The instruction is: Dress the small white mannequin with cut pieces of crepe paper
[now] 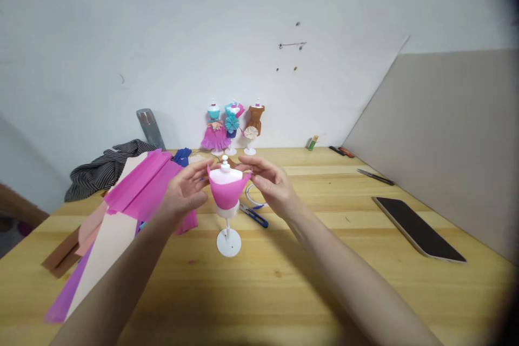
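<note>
Beyond a wooden table's [344, 205] near edge, between left hand [186, 189], thumb apart, and right hand [274, 184], grip unclear, pink paper [227, 195] around a mannequin [226, 175] looks light, tearable, best held by corners

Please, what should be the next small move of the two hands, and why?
Perhaps the left hand and right hand should smooth the pink piece's upper corners back against the white dress form: the piece covers its front, but both corners stick out near the hands.
</note>
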`<state>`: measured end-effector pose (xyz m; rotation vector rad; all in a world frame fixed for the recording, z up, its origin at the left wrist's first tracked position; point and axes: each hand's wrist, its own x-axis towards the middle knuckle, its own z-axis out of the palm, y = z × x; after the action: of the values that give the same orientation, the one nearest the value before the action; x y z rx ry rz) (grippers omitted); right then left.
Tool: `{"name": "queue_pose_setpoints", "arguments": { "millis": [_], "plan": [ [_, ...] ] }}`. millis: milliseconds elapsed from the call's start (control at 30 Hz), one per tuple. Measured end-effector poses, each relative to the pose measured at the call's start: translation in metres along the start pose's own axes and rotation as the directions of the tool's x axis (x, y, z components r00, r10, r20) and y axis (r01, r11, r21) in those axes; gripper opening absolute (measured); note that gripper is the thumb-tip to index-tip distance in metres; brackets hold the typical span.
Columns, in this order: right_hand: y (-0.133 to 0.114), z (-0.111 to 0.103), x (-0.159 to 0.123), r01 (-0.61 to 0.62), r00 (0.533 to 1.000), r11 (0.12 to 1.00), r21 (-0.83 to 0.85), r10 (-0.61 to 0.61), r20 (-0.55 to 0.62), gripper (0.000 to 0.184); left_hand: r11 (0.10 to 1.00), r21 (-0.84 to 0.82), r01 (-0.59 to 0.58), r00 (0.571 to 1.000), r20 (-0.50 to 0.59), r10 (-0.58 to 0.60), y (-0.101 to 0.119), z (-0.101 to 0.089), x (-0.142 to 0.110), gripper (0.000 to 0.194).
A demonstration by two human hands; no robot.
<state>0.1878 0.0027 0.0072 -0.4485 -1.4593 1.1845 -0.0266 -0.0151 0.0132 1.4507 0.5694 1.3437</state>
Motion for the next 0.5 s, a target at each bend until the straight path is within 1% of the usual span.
{"name": "queue_pose_setpoints", "arguments": {
  "millis": [100, 167, 367, 500],
  "plan": [
    [0.000, -0.001, -0.003, 0.028, 1.000, 1.000, -0.013, -0.028, 0.011, 0.045, 1.000, -0.029, 0.012, 1.000, -0.016, -0.012, 0.002, 0.001, 0.001, 0.055],
    [0.000, -0.001, -0.002, 0.023, 1.000, 0.999, -0.027, -0.023, 0.010, 0.045, 0.999, -0.051, 0.007, 1.000, -0.028, -0.009, 0.004, -0.001, 0.004, 0.052],
    [-0.002, 0.003, 0.001, -0.009, 0.998, 0.999, -0.035, 0.007, -0.057, 0.040, 0.999, -0.032, 0.007, 0.996, -0.090, -0.010, 0.007, -0.006, 0.011, 0.046],
    [-0.003, 0.004, 0.003, 0.052, 0.997, 0.998, -0.025, -0.053, -0.057, 0.030, 1.000, -0.031, 0.004, 0.998, -0.067, -0.006, 0.007, -0.005, 0.011, 0.042]
  ]
}}
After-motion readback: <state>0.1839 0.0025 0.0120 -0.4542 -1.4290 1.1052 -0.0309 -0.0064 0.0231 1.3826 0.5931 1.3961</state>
